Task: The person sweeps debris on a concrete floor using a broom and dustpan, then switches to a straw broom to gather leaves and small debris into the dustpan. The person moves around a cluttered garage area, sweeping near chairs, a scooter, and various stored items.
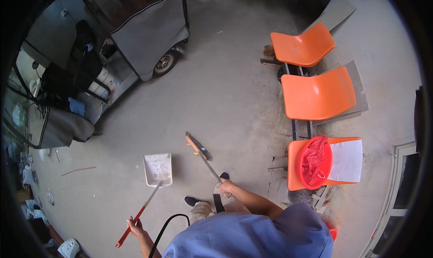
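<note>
My left hand [136, 228] grips the red handle [132, 224] of a long-handled dustpan. Its white pan [158, 169] is down at the floor in front of me, with dark specks and grime inside. In my right hand [226, 186] is the grey handle [211, 170] of a broom. The broom's orange head [196, 147] with dark bristles [202, 147] is to the right of the pan, apart from it. Small yellow bits [196, 153] show at the broom head.
Joined orange seats [318, 94] line the right wall; the nearest bears a red basin [299, 163] and a white cloth [346, 160]. A covered three-wheeler [152, 38] stands at upper left. A thin stick [78, 171] lies on the concrete floor [233, 85]. Bags [28, 175] line the left edge.
</note>
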